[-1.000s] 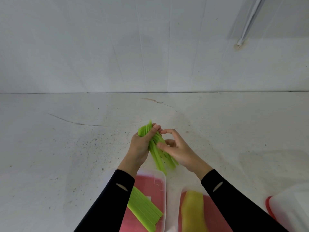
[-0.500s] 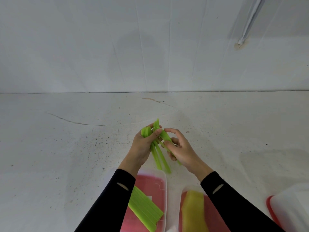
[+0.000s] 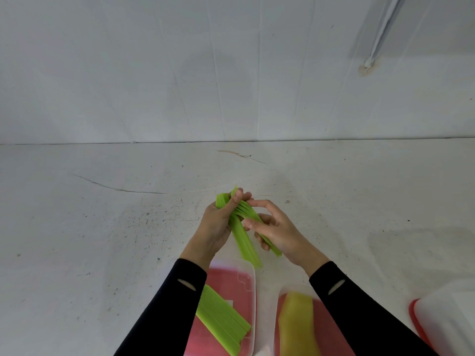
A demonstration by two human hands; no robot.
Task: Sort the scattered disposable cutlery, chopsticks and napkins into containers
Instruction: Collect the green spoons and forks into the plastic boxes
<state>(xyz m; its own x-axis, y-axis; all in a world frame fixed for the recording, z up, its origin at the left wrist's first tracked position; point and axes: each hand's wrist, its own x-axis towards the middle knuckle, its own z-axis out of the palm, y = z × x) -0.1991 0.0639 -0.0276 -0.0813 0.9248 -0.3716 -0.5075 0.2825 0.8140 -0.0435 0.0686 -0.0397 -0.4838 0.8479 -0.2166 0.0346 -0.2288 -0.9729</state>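
My left hand (image 3: 215, 227) grips a bunch of green plastic forks (image 3: 243, 240) above the white surface, thumb across their heads. My right hand (image 3: 276, 231) pinches a smaller group of the same green forks (image 3: 270, 243), angled away to the right from the main bunch. Below my hands stands a clear container with a red bottom (image 3: 240, 278) holding a neat stack of green cutlery (image 3: 221, 322). To its right, a second clear container (image 3: 280, 299) holds a stack of yellow cutlery (image 3: 297, 325).
A third clear container with a red rim (image 3: 421, 319) sits at the lower right edge. The white floor-like surface (image 3: 102, 227) is scuffed and meets a white wall (image 3: 231, 73) at the back.
The single fanned bunch has been split: my right hand has drawn a few forks out to the right while my left hand keeps the rest.
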